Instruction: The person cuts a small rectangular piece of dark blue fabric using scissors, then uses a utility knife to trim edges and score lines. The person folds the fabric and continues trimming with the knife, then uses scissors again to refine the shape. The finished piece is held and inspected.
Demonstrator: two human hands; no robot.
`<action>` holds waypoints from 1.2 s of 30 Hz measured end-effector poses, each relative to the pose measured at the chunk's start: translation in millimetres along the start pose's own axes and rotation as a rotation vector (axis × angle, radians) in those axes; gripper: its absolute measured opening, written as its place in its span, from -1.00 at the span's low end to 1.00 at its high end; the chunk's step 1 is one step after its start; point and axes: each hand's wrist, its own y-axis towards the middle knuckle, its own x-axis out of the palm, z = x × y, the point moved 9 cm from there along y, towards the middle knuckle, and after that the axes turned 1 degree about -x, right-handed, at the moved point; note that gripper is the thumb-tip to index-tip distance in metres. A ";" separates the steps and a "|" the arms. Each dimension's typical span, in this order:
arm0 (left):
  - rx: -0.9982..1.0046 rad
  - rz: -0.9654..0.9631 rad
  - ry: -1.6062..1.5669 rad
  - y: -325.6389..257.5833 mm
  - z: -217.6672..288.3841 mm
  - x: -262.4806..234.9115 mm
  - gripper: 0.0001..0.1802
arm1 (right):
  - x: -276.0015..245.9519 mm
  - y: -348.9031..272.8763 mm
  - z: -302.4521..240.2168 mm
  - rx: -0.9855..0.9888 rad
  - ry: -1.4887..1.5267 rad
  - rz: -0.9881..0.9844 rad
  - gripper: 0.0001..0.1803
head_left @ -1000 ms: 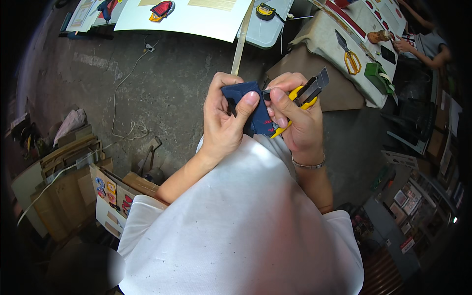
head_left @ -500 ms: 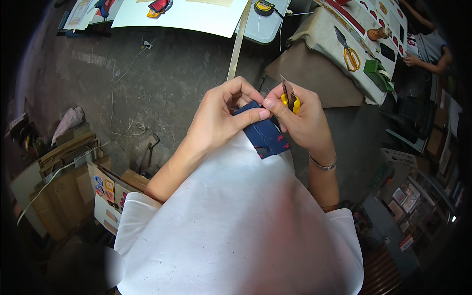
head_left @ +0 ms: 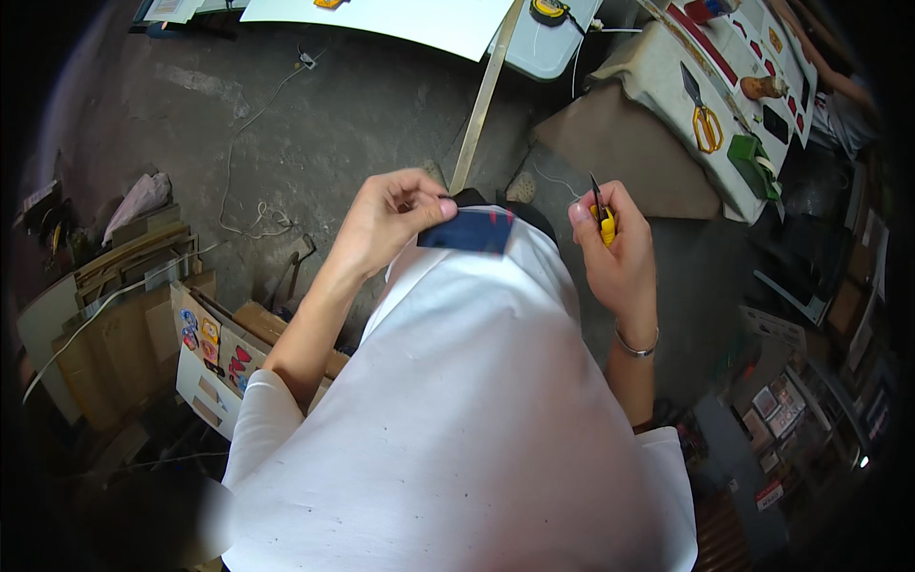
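In front of my shirt, my left hand pinches one end of a dark navy flat piece of fabric with small red marks. Its other end hangs toward the right, slightly blurred. Off to the right and apart from the fabric, my right hand is closed round a pair of yellow-handled thread snips, whose thin dark blades point up. The thumb and forefinger of that hand come close together; whether a thread is between them I cannot make out.
Ahead lie a white board, a tape measure and a long metal strip. On the cloth-covered table at right are orange-handled scissors and a green box; another person's arm shows beyond. Cardboard panels lean at left.
My hands have moved apart: the left went left with the fabric, the right went right with the snips and let go of the fabric. The fabric now lies more level.
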 end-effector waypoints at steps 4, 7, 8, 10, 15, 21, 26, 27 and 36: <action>0.044 0.160 -0.295 20.8 -2.3 -2.7 -0.88 | 14.0 24.5 18.0 0.096 0.296 0.098 -0.82; 0.130 0.172 -0.382 31.0 1.3 15.7 -0.89 | 33.6 35.1 19.6 0.087 0.584 0.125 -0.60; 0.142 0.180 -0.411 31.5 0.9 21.9 -0.90 | 36.2 36.8 16.8 0.060 0.600 0.125 -0.63; 0.113 0.146 -0.423 32.0 -1.9 35.9 -0.90 | 38.9 40.9 9.9 0.008 0.633 0.127 -0.68; 0.215 0.046 -0.268 23.5 18.7 40.6 -0.91 | 28.4 46.2 -8.0 -0.032 0.517 0.092 -0.76; 0.623 -0.062 0.093 0.0 72.2 37.4 -0.94 | 21.8 44.7 -34.6 -0.061 0.464 -0.100 -0.53; 0.862 0.004 0.228 -10.7 92.6 41.2 -0.96 | 15.6 45.8 -50.1 -0.143 0.396 -0.098 -0.49; 0.900 -0.038 0.228 -11.6 94.9 44.2 -0.97 | 16.8 45.6 -51.5 -0.143 0.408 -0.112 -0.49; 0.846 -0.114 0.129 -2.6 94.3 44.7 -0.93 | 0.8 45.5 -53.2 -0.175 0.337 -0.009 -0.51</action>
